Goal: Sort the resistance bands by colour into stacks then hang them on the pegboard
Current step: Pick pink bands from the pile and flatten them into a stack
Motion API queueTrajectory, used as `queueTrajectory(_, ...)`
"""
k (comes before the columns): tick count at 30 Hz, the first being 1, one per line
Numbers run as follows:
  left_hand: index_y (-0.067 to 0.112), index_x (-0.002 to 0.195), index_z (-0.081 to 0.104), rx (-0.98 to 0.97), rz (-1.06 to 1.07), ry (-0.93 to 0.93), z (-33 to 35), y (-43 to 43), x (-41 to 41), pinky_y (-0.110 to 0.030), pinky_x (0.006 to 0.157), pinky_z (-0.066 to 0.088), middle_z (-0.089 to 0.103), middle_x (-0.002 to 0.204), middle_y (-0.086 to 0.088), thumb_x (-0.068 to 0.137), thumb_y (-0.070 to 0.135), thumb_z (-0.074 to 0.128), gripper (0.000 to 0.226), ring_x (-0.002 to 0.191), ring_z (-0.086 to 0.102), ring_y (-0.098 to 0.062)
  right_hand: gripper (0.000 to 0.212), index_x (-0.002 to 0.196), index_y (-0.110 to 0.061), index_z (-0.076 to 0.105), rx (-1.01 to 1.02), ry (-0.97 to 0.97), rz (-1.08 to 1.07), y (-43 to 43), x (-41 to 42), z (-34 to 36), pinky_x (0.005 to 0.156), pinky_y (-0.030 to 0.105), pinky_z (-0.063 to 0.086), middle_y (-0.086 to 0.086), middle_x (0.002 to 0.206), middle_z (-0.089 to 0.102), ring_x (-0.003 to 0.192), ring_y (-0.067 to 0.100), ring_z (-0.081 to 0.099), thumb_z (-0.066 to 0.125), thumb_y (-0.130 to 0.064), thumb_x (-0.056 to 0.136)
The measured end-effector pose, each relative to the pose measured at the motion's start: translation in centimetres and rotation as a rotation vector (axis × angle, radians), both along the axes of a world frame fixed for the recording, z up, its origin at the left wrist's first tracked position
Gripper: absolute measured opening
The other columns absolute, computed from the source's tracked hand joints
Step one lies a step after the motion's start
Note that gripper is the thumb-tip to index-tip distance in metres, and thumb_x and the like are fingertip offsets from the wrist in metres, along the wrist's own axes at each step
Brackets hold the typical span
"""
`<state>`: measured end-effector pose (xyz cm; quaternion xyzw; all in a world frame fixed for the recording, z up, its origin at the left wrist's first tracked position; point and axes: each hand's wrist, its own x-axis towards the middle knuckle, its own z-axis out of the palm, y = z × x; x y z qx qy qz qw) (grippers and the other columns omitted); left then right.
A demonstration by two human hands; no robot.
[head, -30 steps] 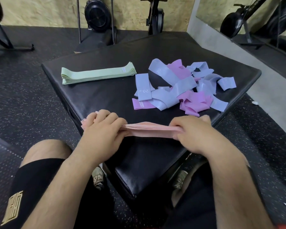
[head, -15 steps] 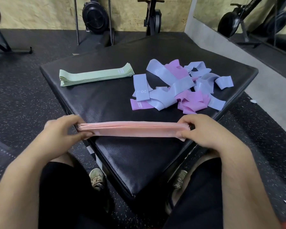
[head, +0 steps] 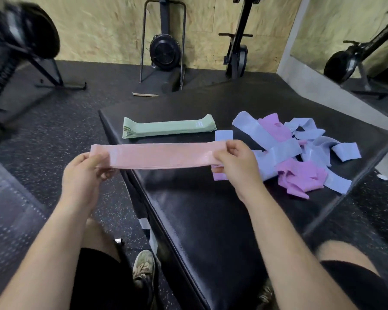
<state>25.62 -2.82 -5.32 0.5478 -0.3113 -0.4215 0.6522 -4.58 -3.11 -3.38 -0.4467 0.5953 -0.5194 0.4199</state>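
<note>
Flat pink band stack (head: pixel 159 155) pinched taut; edges slightly blurred.

The pink stack (head: pixel 161 155), a flat bundle, hangs level above the left edge of the desk (head: pixel 199 220), its ends pinched by the left hand (head: pixel 83 173) and right hand (head: pixel 238 164). The green stack (head: pixel 168 128) lies flat and tidy on the desk just beyond it. To the right, blue bands (head: pixel 276 151) and purple bands (head: pixel 300 177) lie tangled in one loose heap.
</note>
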Motion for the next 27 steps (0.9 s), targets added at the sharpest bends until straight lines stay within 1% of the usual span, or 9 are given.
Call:
queueTrajectory(3, 0.012, 0.086, 0.056, 0.041, 0.126, 0.041, -0.7, -2.4, 1.1, -0.018, 0.047, 0.052, 0.063, 0.088, -0.010, 0.097, 0.003, 0.057, 0.014, 0.050, 0.065, -0.004, 0.018, 0.106, -0.021, 0.064, 0.003, 0.004, 0.000, -5.1, 3.8, -1.0, 0.079, 0.041, 0.064, -0.001, 0.106, 0.072, 0.070, 0.012, 0.074, 0.057, -0.017, 0.090)
queueTrajectory(7, 0.010, 0.089, 0.060, 0.094, 0.118, -0.031, -2.1, -5.7, 1.7, -0.020, 0.049, 0.051, 0.067, 0.101, -0.016, 0.093, 0.007, 0.061, 0.005, 0.077, 0.068, -0.022, 0.020, 0.104, -0.027, 0.064, 0.062, 0.147, -0.030, -9.4, 4.3, -2.9, 0.080, 0.041, 0.062, -0.006, 0.099, 0.072, 0.090, 0.020, 0.072, 0.053, -0.027, 0.088)
queueTrajectory(10, 0.010, 0.087, 0.065, 0.133, 0.091, -0.146, -2.6, -7.9, 0.6, -0.024, 0.053, 0.049, 0.070, 0.092, -0.009, 0.090, 0.012, 0.066, 0.003, 0.074, 0.063, -0.019, 0.015, 0.099, -0.025, 0.058, 0.035, 0.246, -0.113, -11.3, 3.2, -3.8, 0.067, 0.039, 0.059, -0.005, 0.088, 0.068, 0.081, 0.025, 0.072, 0.050, -0.023, 0.087)
queueTrajectory(12, 0.010, 0.087, 0.069, 0.185, 0.109, -0.205, -2.8, -9.0, -0.2, -0.027, 0.058, 0.044, 0.069, 0.085, -0.003, 0.087, 0.017, 0.069, 0.007, 0.072, 0.059, -0.017, 0.017, 0.106, -0.022, 0.049, -0.038, 0.417, -0.158, -12.2, 2.7, -4.2, 0.055, 0.034, 0.048, -0.003, 0.087, 0.063, 0.075, 0.024, 0.065, 0.052, -0.019, 0.089)
queueTrajectory(14, 0.009, 0.087, 0.071, 0.232, 0.141, -0.214, -3.3, -9.8, -0.8, -0.029, 0.060, 0.042, 0.068, 0.083, -0.001, 0.085, 0.024, 0.070, 0.014, 0.072, 0.055, -0.017, 0.028, 0.115, -0.023, 0.042, -0.090, 0.592, -0.167, -12.7, 2.4, -4.6, 0.054, 0.032, 0.039, -0.001, 0.089, 0.061, 0.072, 0.024, 0.060, 0.052, -0.017, 0.090)
queueTrajectory(19, 0.014, 0.088, 0.065, 0.248, 0.186, -0.388, -3.9, -9.9, -1.4, -0.030, 0.062, 0.043, 0.064, 0.083, 0.006, 0.089, 0.040, 0.061, 0.027, 0.073, 0.056, -0.014, 0.028, 0.114, -0.026, 0.037, -0.130, 0.812, -0.192, -13.2, 2.6, -5.4, 0.054, 0.033, 0.036, 0.004, 0.097, 0.061, 0.078, 0.033, 0.059, 0.050, -0.017, 0.091)
queueTrajectory(21, 0.015, 0.097, 0.066, 0.241, 0.187, -0.466, -4.0, -9.5, -1.6, -0.024, 0.062, 0.040, 0.066, 0.091, 0.007, 0.090, 0.038, 0.061, 0.024, 0.077, 0.057, -0.008, 0.032, 0.120, -0.027, 0.038, -0.145, 0.869, -0.185, -13.2, 2.6, -5.6, 0.057, 0.035, 0.042, 0.006, 0.100, 0.061, 0.081, 0.033, 0.059, 0.049, -0.017, 0.092)
queueTrajectory(23, 0.016, 0.098, 0.065, 0.223, 0.192, -0.527, -4.1, -9.4, -1.8, -0.021, 0.060, 0.037, 0.067, 0.093, 0.004, 0.091, 0.033, 0.063, 0.018, 0.078, 0.058, -0.009, 0.038, 0.128, -0.028, 0.039, -0.141, 0.944, -0.172, -13.1, 2.7, -5.6, 0.061, 0.039, 0.047, 0.008, 0.104, 0.058, 0.088, 0.033, 0.057, 0.047, -0.016, 0.094)
queueTrajectory(27, 0.019, 0.100, 0.062, 0.198, 0.183, -0.553, -4.1, -9.3, -1.7, -0.018, 0.063, 0.038, 0.064, 0.092, 0.007, 0.092, 0.029, 0.066, 0.014, 0.091, 0.062, -0.017, 0.037, 0.131, -0.026, 0.049, -0.097, 1.130, -0.197, -12.8, 3.0, -5.4, 0.063, 0.037, 0.041, 0.009, 0.122, 0.046, 0.102, 0.032, 0.049, 0.046, -0.015, 0.096)
